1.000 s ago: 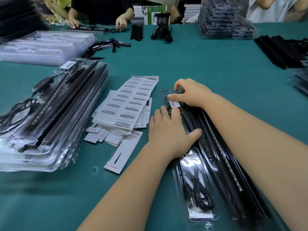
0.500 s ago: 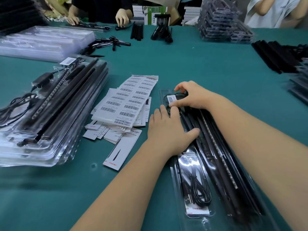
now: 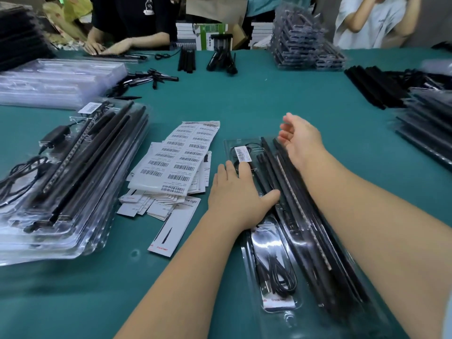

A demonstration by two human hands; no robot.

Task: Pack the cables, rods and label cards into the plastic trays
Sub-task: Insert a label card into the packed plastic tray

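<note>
One clear tray (image 3: 288, 314), barcode-stickered, full.

My left hand (image 3: 238, 192) lies flat, palm down, its fingers (image 3: 244, 171) straight and close together, thumb spread out to the right. My right hand (image 3: 302, 140) hovers ahead of it, slightly blurred, fingers loosely apart and holding nothing. Both forearms reach forward, bare.

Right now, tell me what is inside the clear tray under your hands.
The clear tray holds long black rods, a coiled black cable and a barcode sticker. The left hand covers its middle; the contents there are hidden.
</note>
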